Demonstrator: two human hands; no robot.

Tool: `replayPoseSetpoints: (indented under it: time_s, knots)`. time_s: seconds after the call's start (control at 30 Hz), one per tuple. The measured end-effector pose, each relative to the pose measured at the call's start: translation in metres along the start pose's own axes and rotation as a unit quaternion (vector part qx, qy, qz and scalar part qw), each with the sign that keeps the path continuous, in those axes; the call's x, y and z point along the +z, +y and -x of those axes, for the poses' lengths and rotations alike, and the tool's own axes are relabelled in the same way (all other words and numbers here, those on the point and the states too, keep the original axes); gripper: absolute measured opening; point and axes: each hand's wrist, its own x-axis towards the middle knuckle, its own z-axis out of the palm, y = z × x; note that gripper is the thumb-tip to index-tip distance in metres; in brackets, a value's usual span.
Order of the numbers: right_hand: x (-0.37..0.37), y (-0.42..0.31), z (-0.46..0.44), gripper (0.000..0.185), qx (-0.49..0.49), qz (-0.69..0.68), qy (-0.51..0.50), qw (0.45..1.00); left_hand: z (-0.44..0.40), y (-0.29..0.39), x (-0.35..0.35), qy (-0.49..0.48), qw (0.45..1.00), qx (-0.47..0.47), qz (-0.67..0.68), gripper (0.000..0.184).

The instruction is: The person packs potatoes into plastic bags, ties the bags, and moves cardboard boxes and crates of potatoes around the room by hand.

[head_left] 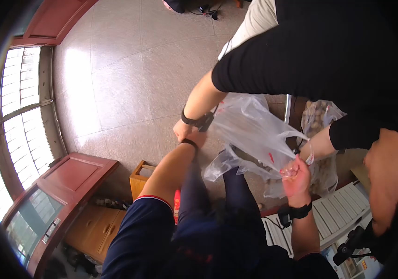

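Observation:
A translucent white plastic bag [254,128] hangs spread out between my arms and a co-worker's arms. My right hand [296,179] is closed on the gathered edge of this bag. Right beside it, the co-worker's hand [305,151] is also at the bag. At the bag's left side, my left hand [198,137] is partly covered by the co-worker's other hand [181,130] and wrist, so its fingers are hidden. Behind the right side of the bag, another clear bag [317,116] holds several brown, roundish lumps.
The co-worker in black sleeves [273,60] leans in from the upper right. A white slatted surface [338,209] is at lower right. To the left stand a red-framed cabinet door [75,179], wooden drawers [94,228] and a small wooden stool [140,179] on the tiled floor [124,83].

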Motion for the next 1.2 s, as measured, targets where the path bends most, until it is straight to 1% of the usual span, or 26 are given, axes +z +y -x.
replayPoseSetpoints:
  time_s: [0.03,0.07,0.1,0.13,0.17,0.23,0.3,0.37,0.4,0.43,0.5,0.57,0.63,0.67,0.7,0.77,0.8,0.83,0.9,0.93,1.0,1.03,1.1,1.13,1.17,1.2]
  knots:
    - [0.000,-0.008,-0.002,0.039,-0.011,0.001,0.000,1.000,0.001,0.007,-0.019,0.021,0.989,-0.107,0.101,0.037]
    - [-0.006,-0.009,-0.007,0.040,-0.024,0.009,0.003,1.000,0.002,0.014,-0.038,0.064,0.955,-0.208,0.203,0.037]
    - [-0.005,-0.013,-0.006,0.040,-0.026,0.011,0.006,1.000,0.001,0.051,-0.097,0.038,0.912,-0.293,0.283,0.038]
    - [-0.004,-0.017,-0.002,0.040,-0.023,0.014,0.019,0.999,-0.001,0.055,-0.106,0.050,0.902,-0.319,0.286,0.038]
    - [-0.002,-0.021,-0.002,0.040,-0.021,0.017,0.028,0.999,-0.004,0.050,-0.102,0.061,0.905,-0.319,0.274,0.037]
    - [-0.010,-0.028,-0.011,0.040,-0.023,0.006,0.025,0.999,-0.006,0.038,-0.087,0.085,0.928,-0.290,0.219,0.036]
    - [-0.015,-0.038,-0.020,0.040,-0.023,-0.010,0.023,0.999,-0.005,0.026,-0.073,0.097,0.958,-0.234,0.134,0.035]
    - [-0.015,-0.048,-0.027,0.040,-0.018,-0.004,0.016,1.000,0.011,0.017,-0.063,0.072,0.984,-0.161,0.031,0.034]
    - [-0.010,-0.055,-0.031,0.040,-0.022,0.000,0.042,0.999,0.022,0.011,-0.058,0.039,0.992,-0.119,-0.027,0.033]
    - [-0.012,-0.061,-0.035,0.040,-0.019,-0.002,0.044,0.999,0.038,0.006,-0.053,-0.001,0.993,-0.077,-0.091,0.033]
    - [-0.018,-0.077,-0.050,0.040,-0.007,-0.028,0.021,0.999,0.073,-0.006,-0.041,-0.127,0.969,0.010,-0.214,0.032]
    - [-0.014,-0.086,-0.059,0.040,-0.006,-0.033,0.013,0.999,0.108,-0.013,-0.029,-0.231,0.922,0.100,-0.294,0.031]
    - [-0.018,-0.096,-0.069,0.040,-0.008,-0.032,0.022,0.999,0.132,-0.011,-0.020,-0.284,0.880,0.186,-0.333,0.030]
    - [-0.025,-0.093,-0.073,0.040,-0.005,-0.042,-0.008,0.999,0.139,-0.008,-0.013,-0.283,0.869,0.224,-0.339,0.029]
    - [-0.023,-0.089,-0.078,0.040,-0.005,-0.042,-0.007,0.999,0.141,-0.001,-0.010,-0.271,0.864,0.262,-0.335,0.029]
    - [-0.013,-0.062,-0.080,0.038,0.013,0.012,-0.035,0.999,0.137,0.014,-0.001,-0.226,0.868,0.324,-0.300,0.028]
    - [-0.008,-0.041,-0.081,0.035,-0.001,0.054,-0.044,0.998,0.130,0.025,0.004,-0.175,0.888,0.358,-0.230,0.027]
    - [0.000,-0.018,-0.079,0.031,-0.017,0.097,-0.052,0.994,0.118,0.050,-0.011,-0.173,0.886,0.365,-0.227,0.027]
    - [0.027,0.018,-0.069,0.020,-0.038,0.157,-0.033,0.986,0.096,0.113,-0.077,-0.008,0.907,0.409,-0.099,0.013]
    - [0.033,0.032,-0.066,0.014,-0.054,0.210,-0.044,0.975,0.091,0.127,-0.086,-0.005,0.903,0.418,-0.095,0.013]
    - [0.045,0.059,-0.068,0.006,-0.087,0.306,-0.068,0.946,0.080,0.150,-0.095,0.122,0.954,0.272,0.023,0.024]
    - [0.047,0.069,-0.068,0.008,-0.102,0.350,-0.077,0.928,0.073,0.161,-0.095,0.174,0.969,0.161,0.068,0.042]
    - [0.043,0.083,-0.071,0.014,-0.227,0.510,-0.040,0.829,0.051,0.175,-0.092,0.135,0.972,0.108,0.161,0.052]
    - [0.038,0.069,-0.059,0.023,-0.242,0.599,-0.074,0.760,0.041,0.180,-0.088,0.132,0.970,0.118,0.165,0.052]
    - [0.026,0.065,-0.056,0.023,-0.244,0.598,-0.067,0.760,0.034,0.183,-0.080,0.053,0.964,0.145,0.215,0.052]
    - [0.010,0.062,-0.057,0.028,-0.295,0.603,-0.038,0.740,0.031,0.187,-0.074,-0.025,0.950,0.171,0.260,0.052]
